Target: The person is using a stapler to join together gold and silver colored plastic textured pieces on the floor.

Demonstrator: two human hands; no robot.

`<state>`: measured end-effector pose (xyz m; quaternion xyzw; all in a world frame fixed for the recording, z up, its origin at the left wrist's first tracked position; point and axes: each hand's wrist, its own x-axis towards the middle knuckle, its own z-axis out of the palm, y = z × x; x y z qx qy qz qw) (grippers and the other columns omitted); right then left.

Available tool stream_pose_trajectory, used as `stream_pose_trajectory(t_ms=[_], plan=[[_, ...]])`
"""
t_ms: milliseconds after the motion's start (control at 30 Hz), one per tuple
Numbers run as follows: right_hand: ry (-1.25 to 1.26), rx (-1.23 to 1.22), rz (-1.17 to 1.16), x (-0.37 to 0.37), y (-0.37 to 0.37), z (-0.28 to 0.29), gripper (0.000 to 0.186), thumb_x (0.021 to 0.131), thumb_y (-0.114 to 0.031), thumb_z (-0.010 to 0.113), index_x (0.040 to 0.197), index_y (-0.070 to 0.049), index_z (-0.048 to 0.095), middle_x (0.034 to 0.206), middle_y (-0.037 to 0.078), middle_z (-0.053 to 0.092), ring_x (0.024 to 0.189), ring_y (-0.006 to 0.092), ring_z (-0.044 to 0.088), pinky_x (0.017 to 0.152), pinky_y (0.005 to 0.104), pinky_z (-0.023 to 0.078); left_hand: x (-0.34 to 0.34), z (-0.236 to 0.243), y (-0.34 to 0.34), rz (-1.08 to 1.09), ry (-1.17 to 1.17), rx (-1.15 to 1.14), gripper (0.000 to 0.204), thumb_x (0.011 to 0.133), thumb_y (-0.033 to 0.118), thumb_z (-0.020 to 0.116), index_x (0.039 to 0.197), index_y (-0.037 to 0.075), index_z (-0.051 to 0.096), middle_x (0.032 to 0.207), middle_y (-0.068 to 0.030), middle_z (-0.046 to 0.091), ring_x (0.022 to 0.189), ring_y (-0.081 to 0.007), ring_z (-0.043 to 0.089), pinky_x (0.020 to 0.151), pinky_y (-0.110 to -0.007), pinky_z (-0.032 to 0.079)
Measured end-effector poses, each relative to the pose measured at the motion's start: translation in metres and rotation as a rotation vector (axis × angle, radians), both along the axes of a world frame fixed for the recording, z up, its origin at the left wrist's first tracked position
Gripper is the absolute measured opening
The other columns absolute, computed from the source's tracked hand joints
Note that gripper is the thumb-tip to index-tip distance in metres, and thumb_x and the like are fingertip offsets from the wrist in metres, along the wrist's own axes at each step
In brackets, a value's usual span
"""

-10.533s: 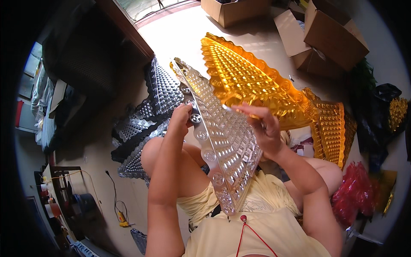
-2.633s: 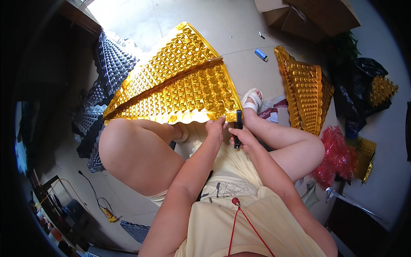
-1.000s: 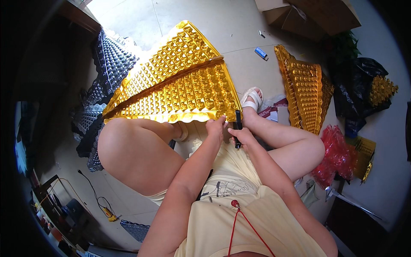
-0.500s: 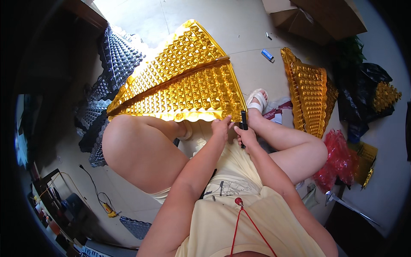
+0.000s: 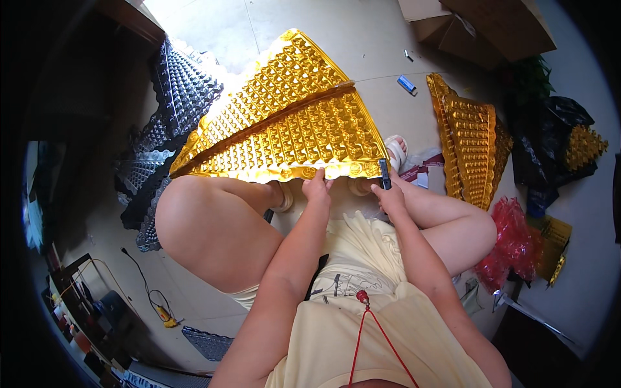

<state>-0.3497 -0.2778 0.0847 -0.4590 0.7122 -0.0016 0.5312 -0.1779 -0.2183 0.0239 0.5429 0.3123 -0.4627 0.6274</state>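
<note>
A shiny gold embossed foil panel (image 5: 304, 136), fan-shaped with a fold along its middle, spreads in front of me above my knees. My left hand (image 5: 317, 187) pinches its scalloped near edge, right of the middle. In my right hand (image 5: 392, 202) is a slim black stapler (image 5: 385, 173), held upright with its far end at the panel's near right corner. Whether its jaws are closed on the foil is too small to tell.
Silver embossed panels (image 5: 181, 90) lie on the left. At the right are another gold panel (image 5: 469, 142), red plastic wrapping (image 5: 511, 246) and black bags (image 5: 550, 142). A small blue box (image 5: 406, 85) and a cardboard box (image 5: 479, 32) stand farther off. A yellow-ended cable (image 5: 165, 315) lies lower left.
The gold panel has shifted slightly right. My right hand has moved right and a little away with the stapler, while my left hand has slid left along the near edge, widening the gap between them.
</note>
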Motion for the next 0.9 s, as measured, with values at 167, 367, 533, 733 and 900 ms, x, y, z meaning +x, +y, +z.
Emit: stream_pose_trajectory(t_ms=[167, 367, 533, 733, 900], plan=[[-0.209, 0.397, -0.161, 0.006, -0.005, 0.015, 0.035, 0.079, -0.037, 0.063, 0.095, -0.007, 0.052, 0.078, 0.004, 0.056, 0.065, 0.0138, 0.057, 0.054, 0.0260, 0.050, -0.003, 0.000, -0.001, -0.031, -0.019, 0.049, 0.019, 0.081, 0.005, 0.059, 0.097, -0.002, 0.050, 0.090, -0.0099, 0.059, 0.073, -0.0185, 0.062, 0.059, -0.029, 0.054], [-0.263, 0.545, -0.151, 0.034, 0.016, 0.012, 0.042, 0.077, -0.043, 0.064, 0.094, -0.006, 0.052, 0.087, 0.008, 0.058, 0.078, 0.0179, 0.060, 0.067, 0.0324, 0.052, -0.007, 0.001, -0.003, -0.036, -0.037, -0.006, 0.019, 0.081, 0.006, 0.059, 0.096, -0.002, 0.051, 0.090, -0.0104, 0.060, 0.073, -0.0190, 0.061, 0.059, -0.029, 0.055], [-0.340, 0.523, -0.118, 0.053, 0.018, 0.001, 0.033, 0.079, -0.039, 0.063, 0.086, -0.009, 0.053, 0.075, 0.002, 0.055, 0.066, 0.0123, 0.055, 0.056, 0.0270, 0.049, -0.008, 0.004, -0.002, -0.062, -0.040, 0.005, 0.019, 0.081, 0.006, 0.060, 0.095, -0.002, 0.051, 0.089, -0.0103, 0.059, 0.073, -0.0192, 0.061, 0.058, -0.028, 0.055], [-0.346, 0.420, -0.125, 0.064, 0.020, -0.004, 0.025, 0.081, -0.032, 0.062, 0.075, -0.010, 0.050, 0.062, -0.002, 0.046, 0.050, 0.0082, 0.045, 0.041, 0.0235, 0.041, -0.011, 0.003, -0.003, -0.033, -0.035, -0.029, 0.019, 0.081, 0.005, 0.060, 0.095, -0.002, 0.050, 0.090, -0.0111, 0.058, 0.074, -0.0197, 0.061, 0.060, -0.028, 0.056], [-0.222, 0.295, -0.068, 0.064, 0.023, -0.007, 0.025, 0.080, -0.027, 0.063, 0.073, -0.008, 0.048, 0.057, -0.002, 0.046, 0.044, 0.0086, 0.043, 0.038, 0.0233, 0.038, -0.012, 0.006, -0.005, -0.037, -0.017, -0.009, 0.021, 0.081, 0.006, 0.060, 0.098, -0.001, 0.050, 0.090, -0.0091, 0.059, 0.074, -0.0185, 0.062, 0.057, -0.025, 0.056]])
